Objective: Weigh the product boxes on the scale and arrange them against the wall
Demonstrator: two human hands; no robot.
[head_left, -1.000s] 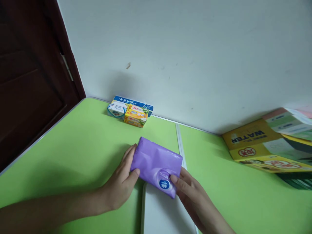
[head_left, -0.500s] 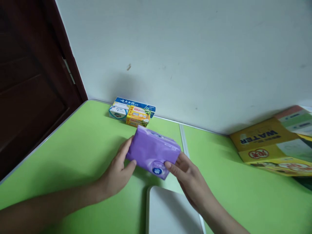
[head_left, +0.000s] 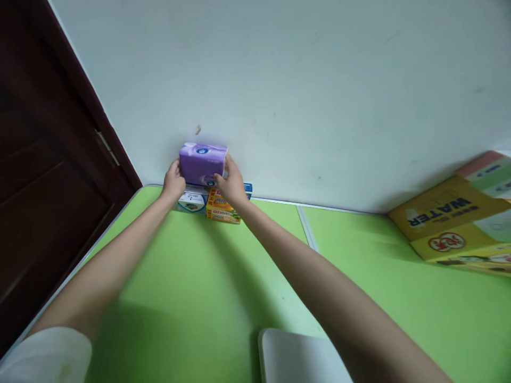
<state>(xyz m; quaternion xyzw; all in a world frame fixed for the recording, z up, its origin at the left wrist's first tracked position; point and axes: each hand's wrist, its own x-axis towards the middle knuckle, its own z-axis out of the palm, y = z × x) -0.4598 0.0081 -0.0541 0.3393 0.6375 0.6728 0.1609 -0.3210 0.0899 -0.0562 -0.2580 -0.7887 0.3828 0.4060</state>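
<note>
Between my two hands is a purple soft pack of tissues (head_left: 203, 164), held at the far edge of the table against the wall. My left hand (head_left: 174, 181) grips its left end and my right hand (head_left: 231, 181) its right end, thumb on the front face. Just under the pack are small boxes: a white and blue box (head_left: 192, 202), a yellow-orange box (head_left: 222, 213), and a blue box (head_left: 248, 189) behind, mostly hidden. Whether the pack touches their tops I cannot tell.
The green table (head_left: 179, 266) meets a pale wall (head_left: 299, 106). A white flat board or lid (head_left: 299, 356) lies at the near edge. On the right stands a yellow carton marked WATER (head_left: 459, 218). A dark wooden door (head_left: 48, 170) is at the left.
Both hands have carried the tissue pack away from me and to the left, from over the middle of the table to above the small boxes. The view has shifted slightly.
</note>
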